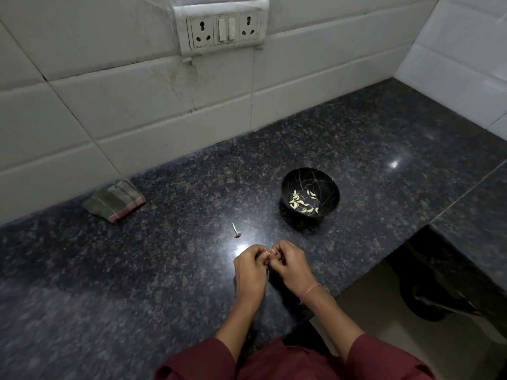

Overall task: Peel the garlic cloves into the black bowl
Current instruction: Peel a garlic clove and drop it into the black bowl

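A black bowl (pixel 326 182) with thin gold veins stands on the dark granite counter (pixel 137 270), holding several peeled pale garlic cloves (pixel 301 202). Nearer to me, my left hand (pixel 251 266) and my right hand (pixel 290 263) meet fingertip to fingertip just above the counter. Between the curled fingers a small whitish garlic clove (pixel 272 251) is pinched; most of it is hidden. A bare garlic stem with its root base (pixel 236 232) lies on the counter just beyond my left hand.
A folded grey-green cloth with a pink edge (pixel 115 201) lies by the tiled wall at the left. A socket panel (pixel 223 28) sits on the wall above. The counter's front edge drops off at the right, beside a lower dark surface (pixel 439 283).
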